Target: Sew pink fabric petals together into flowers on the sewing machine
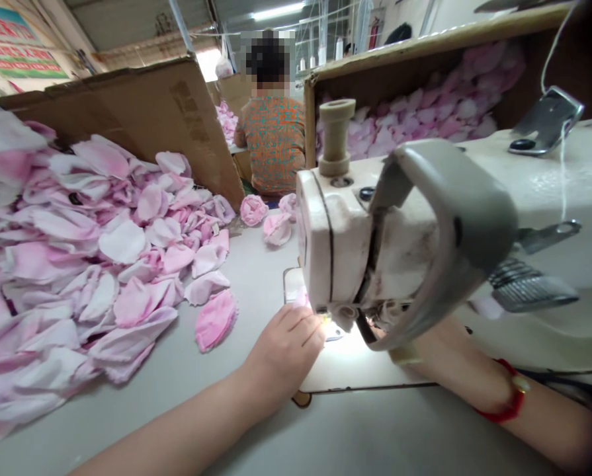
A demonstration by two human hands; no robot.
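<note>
My left hand [286,344] rests on the bed of a white sewing machine [399,218], fingers curled together at the needle area, pressing a small pink fabric piece [301,299] that barely shows. My right hand is hidden behind the machine's head and grey guard; only its wrist [467,380] with a red bracelet [511,396] shows. A bright lamp lights the needle plate [345,350]. A single pink petal [215,320] lies on the table just left of my left hand.
A big heap of pink and white fabric petals [77,264] covers the table's left. Cardboard boxes [176,112] stand behind, one at the right full of petals [424,106]. Two finished fabric flowers [253,210] lie farther back. A person in an orange patterned shirt [273,139] sits beyond.
</note>
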